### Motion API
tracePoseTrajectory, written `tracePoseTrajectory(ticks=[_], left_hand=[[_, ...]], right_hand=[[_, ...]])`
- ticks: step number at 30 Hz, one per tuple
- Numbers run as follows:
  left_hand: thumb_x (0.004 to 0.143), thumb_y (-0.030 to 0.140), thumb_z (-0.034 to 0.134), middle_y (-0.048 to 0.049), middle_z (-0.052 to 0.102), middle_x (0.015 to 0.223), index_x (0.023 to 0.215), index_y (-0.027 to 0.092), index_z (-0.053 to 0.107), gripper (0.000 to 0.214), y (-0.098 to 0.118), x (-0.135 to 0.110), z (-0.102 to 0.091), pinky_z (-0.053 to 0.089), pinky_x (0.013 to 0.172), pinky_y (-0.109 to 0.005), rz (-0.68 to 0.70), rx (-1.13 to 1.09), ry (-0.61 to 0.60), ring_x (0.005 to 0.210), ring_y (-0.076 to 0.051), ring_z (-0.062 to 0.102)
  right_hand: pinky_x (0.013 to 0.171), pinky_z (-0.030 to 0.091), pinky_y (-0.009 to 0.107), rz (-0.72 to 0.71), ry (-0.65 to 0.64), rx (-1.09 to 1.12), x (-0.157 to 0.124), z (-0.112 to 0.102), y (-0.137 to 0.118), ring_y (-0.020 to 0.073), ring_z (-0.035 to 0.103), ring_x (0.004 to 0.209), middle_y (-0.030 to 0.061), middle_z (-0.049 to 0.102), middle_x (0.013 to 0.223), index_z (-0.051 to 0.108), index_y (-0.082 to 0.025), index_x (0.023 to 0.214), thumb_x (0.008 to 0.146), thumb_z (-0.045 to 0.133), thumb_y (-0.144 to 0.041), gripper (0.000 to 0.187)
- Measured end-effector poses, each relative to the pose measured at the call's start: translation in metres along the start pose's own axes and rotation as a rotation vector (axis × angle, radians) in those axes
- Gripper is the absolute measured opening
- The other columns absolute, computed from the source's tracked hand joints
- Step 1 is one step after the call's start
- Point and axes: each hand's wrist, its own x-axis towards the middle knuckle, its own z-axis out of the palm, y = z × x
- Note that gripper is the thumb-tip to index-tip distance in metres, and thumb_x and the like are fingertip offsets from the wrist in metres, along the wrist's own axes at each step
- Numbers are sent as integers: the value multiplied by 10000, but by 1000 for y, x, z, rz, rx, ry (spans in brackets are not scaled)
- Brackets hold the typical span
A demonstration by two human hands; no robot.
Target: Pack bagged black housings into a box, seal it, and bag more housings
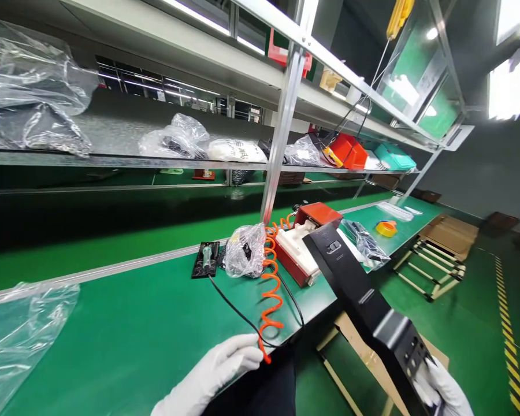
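Note:
My right hand [444,384], in a white glove, is closed around the lower end of a long black plastic housing [351,271]. The housing is tilted, its far end up and to the left, with small openings near my grip. My left hand [225,367], also gloved, is at the front edge of the green bench with its fingers stretched out. Its fingertips are beside the lower end of an orange coiled air hose [271,289]; I cannot tell whether they touch it. A black cable [234,312] runs past the same fingertips.
Behind the housing stands a red and white machine [294,254]. A bagged item [245,251] and a small black tray [205,260] lie left of it. Clear plastic film [26,335] covers the bench's left end. A metal post [281,127] and a loaded shelf [125,159] rise behind.

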Motion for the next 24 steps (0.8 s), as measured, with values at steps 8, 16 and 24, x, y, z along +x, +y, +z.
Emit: tracePoseTrajectory(ticks=[8,16,24], left_hand=[[631,641,838,-105,778,1099,1127,229,746,651,-21,5,-4,490,1078,-401,-129,-35,196,1081,-287,698],[551,618,892,-148,743,1185,1160,206,725,754,-32,2,-3,385,1187,-451,-235,-148,281,1208,-340,640],[554,601,896,-136,756,1150,1123,218,747,702,-34,9,2,415,1160,-459,-201,-155,227,1164,-330,659]], right_hand=[[491,542,289,45,65,-47,74,-18,27,197,634,650,52,686,816,693,-213,918,510,828,-499,516],[469,492,353,-166,-172,-360,99,-11,18,193,512,519,43,531,594,667,-222,783,685,639,-658,448],[499,477,367,-125,-197,-339,111,-14,14,178,436,516,25,442,565,640,-221,748,702,645,-630,412]])
